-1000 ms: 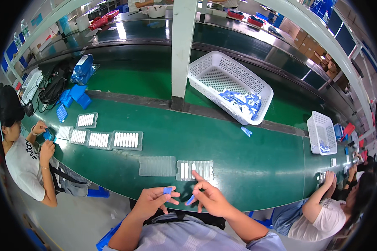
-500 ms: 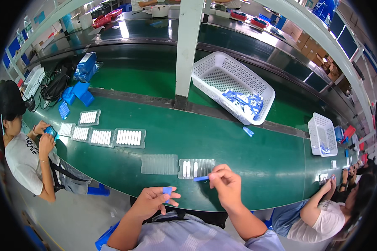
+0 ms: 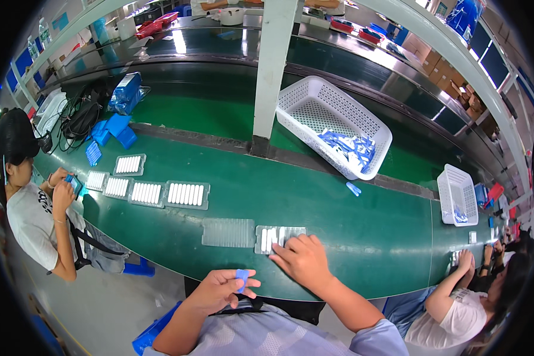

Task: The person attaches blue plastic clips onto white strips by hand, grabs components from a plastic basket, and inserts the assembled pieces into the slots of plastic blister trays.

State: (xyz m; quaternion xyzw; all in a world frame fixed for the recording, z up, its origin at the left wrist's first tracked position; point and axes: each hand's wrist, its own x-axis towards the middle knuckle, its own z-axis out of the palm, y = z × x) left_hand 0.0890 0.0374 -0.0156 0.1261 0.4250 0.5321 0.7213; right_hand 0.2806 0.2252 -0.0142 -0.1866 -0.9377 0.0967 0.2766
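Note:
My left hand is raised over the table's front edge, its fingers closed on a small blue piece. Over a clear ribbed tray I have my right hand, palm down with bent fingers. Thumb and forefinger meet at the lower end of a white stick in that tray; the hand hides the tray's right half. More white sticks lie upright beside it in the slots. Just left of this tray is another clear ribbed tray with no sticks in it.
Farther left sit several trays of white sticks. A white basket holds blue-and-white pieces beyond the grey post; a blue piece lies before it. Co-workers sit at left and right.
My right hand has moved left and down onto the tray; the blue strip it held is out of sight. My left hand keeps its blue piece and has shifted only slightly.

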